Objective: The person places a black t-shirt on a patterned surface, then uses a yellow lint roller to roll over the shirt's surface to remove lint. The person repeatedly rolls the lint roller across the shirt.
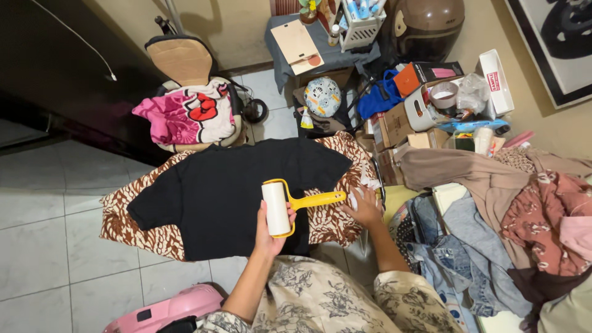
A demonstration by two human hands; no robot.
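Left hand [269,237]: at 6 o'clock of the shirt, fingers clenched round the white roll of a lint roller [277,208], roll upright.
Lint roller handle: yellow, points toward 3 o'clock, free of either hand, above the shirt's lower right part.
Right hand [365,208]: at 3 o'clock of the roller, fingers released and spread flat, touching the patterned cover near a bit of white paper [356,198].
Black shirt [234,191]: spread flat on the ironing board [132,231], which has a brown-and-white cover.
Clothes pile [493,228]: at 3 o'clock of the board, denim and floral pieces.
Pink cloth [185,117]: at 11 o'clock, on a chair.
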